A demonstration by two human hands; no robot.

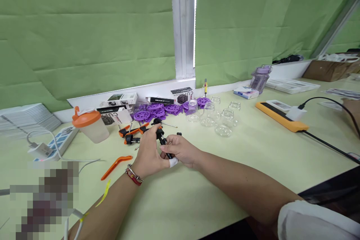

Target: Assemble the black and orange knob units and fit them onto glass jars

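Near the centre of the frame, both hands are holding one slim black part (163,140) above the table (219,180), the part slanting from upper left to lower right. The left hand (150,153) is curling round it, index finger reaching its upper end and the thumb, wearing a white wrap (173,162), lying by its lower end; a bracelet (133,174) is circling that wrist. The right hand (184,152) is pinching the lower end, its fingers closing narrowly on the part. A small black piece (179,134) is lying just beyond the right hand. Left of the centre, black-and-orange pieces (129,139) are lying close by the left hand, and an orange strip (116,167) is resting nearer the lower left. Behind, purple wheels (150,113) are piling up in front of a black-and-white box (182,96). Clear jars (226,117) are standing right of the centre. An orange-lidded cup (94,129) is standing at the left, with a white power strip (66,140) lying beside it. Towards the right, an orange power strip (281,117) is lying on the table, and a purple bottle (259,80) is standing behind it.
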